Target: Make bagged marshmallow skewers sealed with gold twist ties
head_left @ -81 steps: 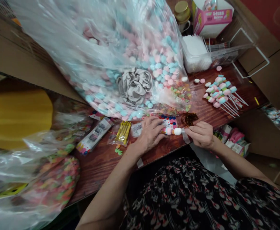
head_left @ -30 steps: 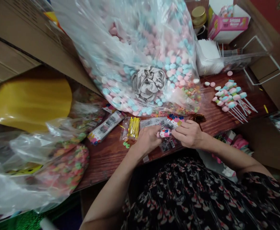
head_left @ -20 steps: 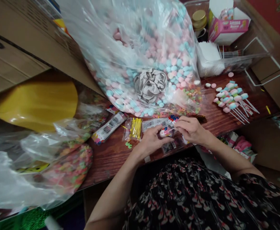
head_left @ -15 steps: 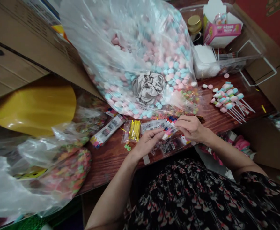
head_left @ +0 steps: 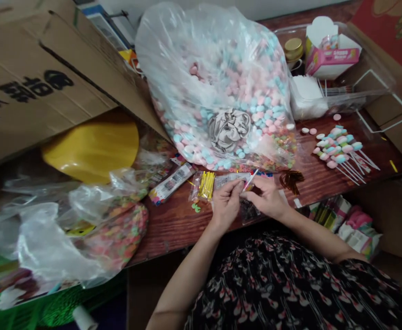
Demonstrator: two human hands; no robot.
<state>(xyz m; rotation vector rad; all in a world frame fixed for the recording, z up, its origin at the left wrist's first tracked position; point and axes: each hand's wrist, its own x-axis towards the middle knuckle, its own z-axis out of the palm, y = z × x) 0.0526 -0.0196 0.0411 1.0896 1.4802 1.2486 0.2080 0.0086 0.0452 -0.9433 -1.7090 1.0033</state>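
My left hand (head_left: 226, 204) and my right hand (head_left: 267, 199) meet over the front of the table, fingers closed on a small clear printed packet with a white stick (head_left: 252, 178) slanting up out of it. The fingers cover most of the packet. Under and behind my hands lie flat clear printed bags (head_left: 221, 180). A bundle of yellow twist ties (head_left: 207, 184) lies left of my left hand, with green gummy pieces (head_left: 196, 207) in front. Brown-gold twist ties (head_left: 292, 178) lie beyond my right hand.
A large bag of pastel marshmallows (head_left: 176, 87) with a grey scrunchie (head_left: 230, 129) fills the back. Marshmallow skewers (head_left: 338, 145) lie at right, before a clear tray (head_left: 376, 94). At left are a cardboard box (head_left: 25, 123) and a bag of gummies (head_left: 125, 233).
My hands have come together, and a white stick now shows between them. The packet is mostly covered by my fingers. The whole view has shifted, with the scene sliding right and down.
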